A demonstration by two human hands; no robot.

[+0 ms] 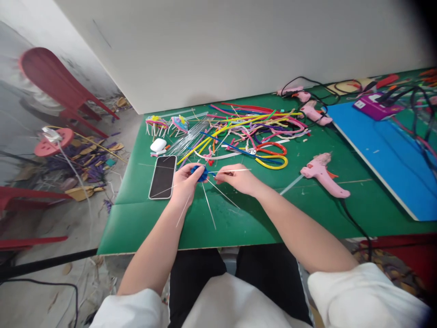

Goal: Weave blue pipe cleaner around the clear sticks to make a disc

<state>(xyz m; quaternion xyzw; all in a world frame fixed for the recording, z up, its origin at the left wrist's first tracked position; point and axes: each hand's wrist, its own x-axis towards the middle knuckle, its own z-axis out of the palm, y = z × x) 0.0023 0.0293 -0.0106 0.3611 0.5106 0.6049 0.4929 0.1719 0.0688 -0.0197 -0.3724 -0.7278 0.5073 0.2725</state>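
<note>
My left hand (186, 178) is closed on a small blue fuzzy disc (199, 173) that looks wound from pipe cleaner. Thin pale wires (209, 207) fan out from the disc on several sides. Close on its right, my right hand (232, 176) pinches a short blue pipe cleaner end (212, 173) that runs to the disc. One of the wires passes across the right fingers. Beyond the hands lie scissors (272, 155) with red and yellow handles and a heap of coloured pipe cleaners (252, 125).
A phone (163, 177) and a white earphone case (158, 145) lie left of the hands. Behind are two small colourful craft pieces (179, 122) and a bundle of clear wires (191, 136). To the right, a pink glue gun (326, 175) and a blue board (378, 159) rest on the green table (136, 232).
</note>
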